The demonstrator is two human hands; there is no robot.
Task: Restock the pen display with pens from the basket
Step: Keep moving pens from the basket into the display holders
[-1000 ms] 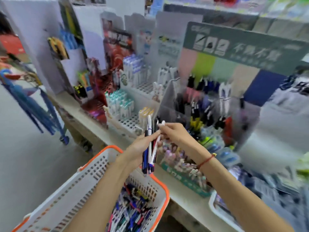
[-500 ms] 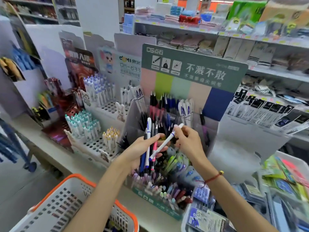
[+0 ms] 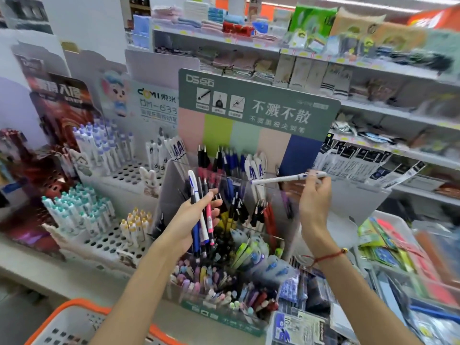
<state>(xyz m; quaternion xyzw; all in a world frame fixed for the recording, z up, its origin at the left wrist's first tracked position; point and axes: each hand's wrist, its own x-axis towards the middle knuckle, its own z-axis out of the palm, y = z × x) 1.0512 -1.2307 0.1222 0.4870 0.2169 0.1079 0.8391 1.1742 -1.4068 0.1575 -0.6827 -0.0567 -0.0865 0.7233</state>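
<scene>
The basket (image 3: pixel 82 319) is cut off by the bottom edge; far shelves (image 3: pixel 398 58) blur

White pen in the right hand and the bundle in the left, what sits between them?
Head view: clipped dark pens in the clear display compartments.

right hand (image 3: pixel 314 205) lifted white pen (image 3: pixel 286 179) away (rightward)

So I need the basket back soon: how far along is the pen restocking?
Midway, it seems. The pen display already holds many pens. The right hand pinches a white pen over it; the left hand grips a bunch of pens yet to place. The basket's contents are out of view.
</scene>
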